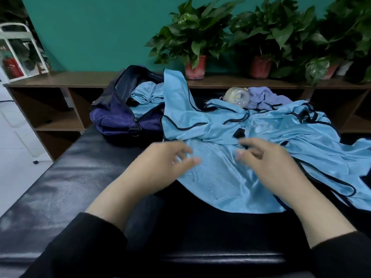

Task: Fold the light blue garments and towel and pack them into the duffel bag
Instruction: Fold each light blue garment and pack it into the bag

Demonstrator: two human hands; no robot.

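Gathering lt-blue garment [218, 177] w/ both hands

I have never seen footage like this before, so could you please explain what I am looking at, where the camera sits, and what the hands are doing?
There is no machine here, only a person. The single picture comes from a wide-angle camera worn on the head, looking forward and down, so the two arms in black sleeves reach in from the bottom edge.

The left hand and right hand are above a light blue garment spread on a black padded bench. Their fingers are loosely curled and blurred, so I cannot tell whether they hold the cloth.

More blue garments lie crumpled to the right. At the back left stands an open purple duffel bag with some blue cloth already inside. Behind the pile lie a clear bottle and a lilac towel. Potted plants stand on the shelf behind.
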